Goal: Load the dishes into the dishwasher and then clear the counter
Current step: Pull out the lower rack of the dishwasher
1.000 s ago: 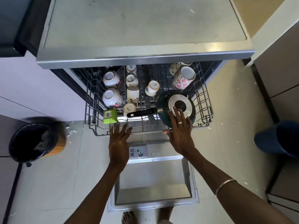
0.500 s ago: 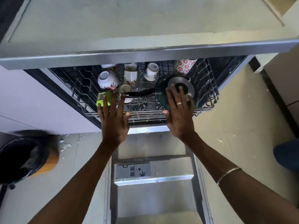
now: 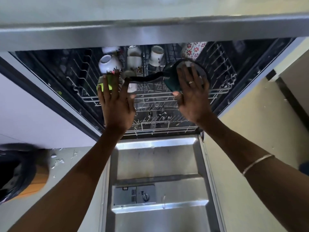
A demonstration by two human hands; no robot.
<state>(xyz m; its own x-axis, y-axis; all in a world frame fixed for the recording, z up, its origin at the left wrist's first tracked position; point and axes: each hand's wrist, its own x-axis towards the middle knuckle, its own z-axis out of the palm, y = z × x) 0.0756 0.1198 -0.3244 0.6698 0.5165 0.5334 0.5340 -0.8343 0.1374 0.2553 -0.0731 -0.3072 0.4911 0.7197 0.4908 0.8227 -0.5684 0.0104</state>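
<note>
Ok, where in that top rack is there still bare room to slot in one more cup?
Bare wire shows on the rack's left side, between its left wall and the white bowl, and on the right, between the pan and the right wall. The middle is crowded: mugs, the pan handle and both hands, left hand, right hand.

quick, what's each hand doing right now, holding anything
Left hand: open, fingers spread flat against the front of the upper rack, holding nothing.
Right hand: open, palm flat on the dark pan, not gripping it.

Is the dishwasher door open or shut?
Open: the dishwasher door lies flat below both hands, its detergent dispenser facing up.
</note>
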